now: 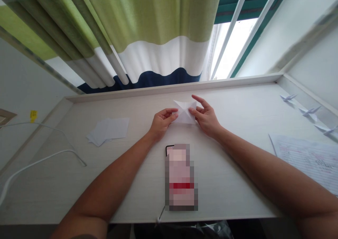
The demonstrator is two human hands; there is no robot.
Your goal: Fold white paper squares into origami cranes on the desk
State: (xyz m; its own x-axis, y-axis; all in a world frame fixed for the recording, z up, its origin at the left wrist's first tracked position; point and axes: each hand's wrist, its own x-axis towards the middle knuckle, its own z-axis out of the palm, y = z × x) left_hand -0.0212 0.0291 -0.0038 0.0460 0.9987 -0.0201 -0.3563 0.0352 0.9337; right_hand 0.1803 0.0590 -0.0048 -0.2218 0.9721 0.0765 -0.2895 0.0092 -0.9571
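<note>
1. Your pale surface stretched beneath everything, with a raised rim along its far edge.
2. Beyond that rim hung a green, white and navy curtain.
3. To your right lay a lined sheet bearing writing too small to read.
4. A smartphone lay between your forearms, its screen obscured.
5. Your left hand was nearly closed, pinching the paper's left edge; your right hand gripped its right side under the thumb, index finger extended clear.
6. Fanned white paper slips lay to your left.
7. The creased white paper sat between both hands, diagonal folds meeting near its middle.
8. Pointed folded-paper pieces lined the right side.
</note>
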